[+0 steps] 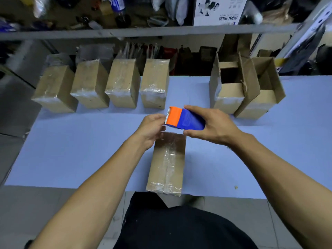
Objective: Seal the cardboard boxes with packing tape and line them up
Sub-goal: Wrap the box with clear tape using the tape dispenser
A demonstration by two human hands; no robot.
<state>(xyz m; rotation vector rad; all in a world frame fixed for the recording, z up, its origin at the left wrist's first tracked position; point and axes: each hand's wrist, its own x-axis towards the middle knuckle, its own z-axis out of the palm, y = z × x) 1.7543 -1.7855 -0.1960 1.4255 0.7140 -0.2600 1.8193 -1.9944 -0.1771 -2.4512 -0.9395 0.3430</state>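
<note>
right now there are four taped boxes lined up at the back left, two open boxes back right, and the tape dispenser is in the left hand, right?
Not quite. The head view shows the tape dispenser gripped in the right hand; the left hand only pinches at its toothed orange end. The four taped boxes at the back left and two open boxes at the back right are as you say.

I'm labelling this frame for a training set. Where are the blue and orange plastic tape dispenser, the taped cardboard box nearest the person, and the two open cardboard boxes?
Blue and orange plastic tape dispenser (186, 118): head view, blue body.
Taped cardboard box nearest the person (168, 163): head view, top face.
Open cardboard boxes (229, 97): head view, left box's front wall.
</note>
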